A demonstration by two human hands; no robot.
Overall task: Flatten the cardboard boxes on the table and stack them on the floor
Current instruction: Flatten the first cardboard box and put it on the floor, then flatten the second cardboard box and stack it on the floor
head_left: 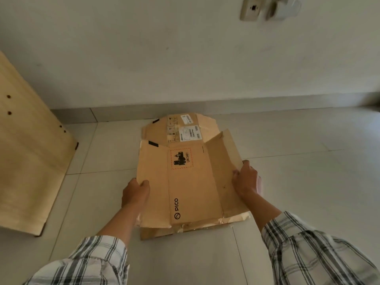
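Flattened box [193, 182] between hands: left grip [135, 192], right grip [245, 178] on side edges.

Pale tiled floor [308, 182], white wall [164, 58]

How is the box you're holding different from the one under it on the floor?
The held box shows a PICO logo and a red-dashed battery mark; the floor box shows white barcode labels. The held box is gripped at its sides by the left hand and right hand, its right flap tilted up; the floor box lies flat, touched by no hand. The held box is on top, covering most of the floor box. Both are brown flattened cardboard.
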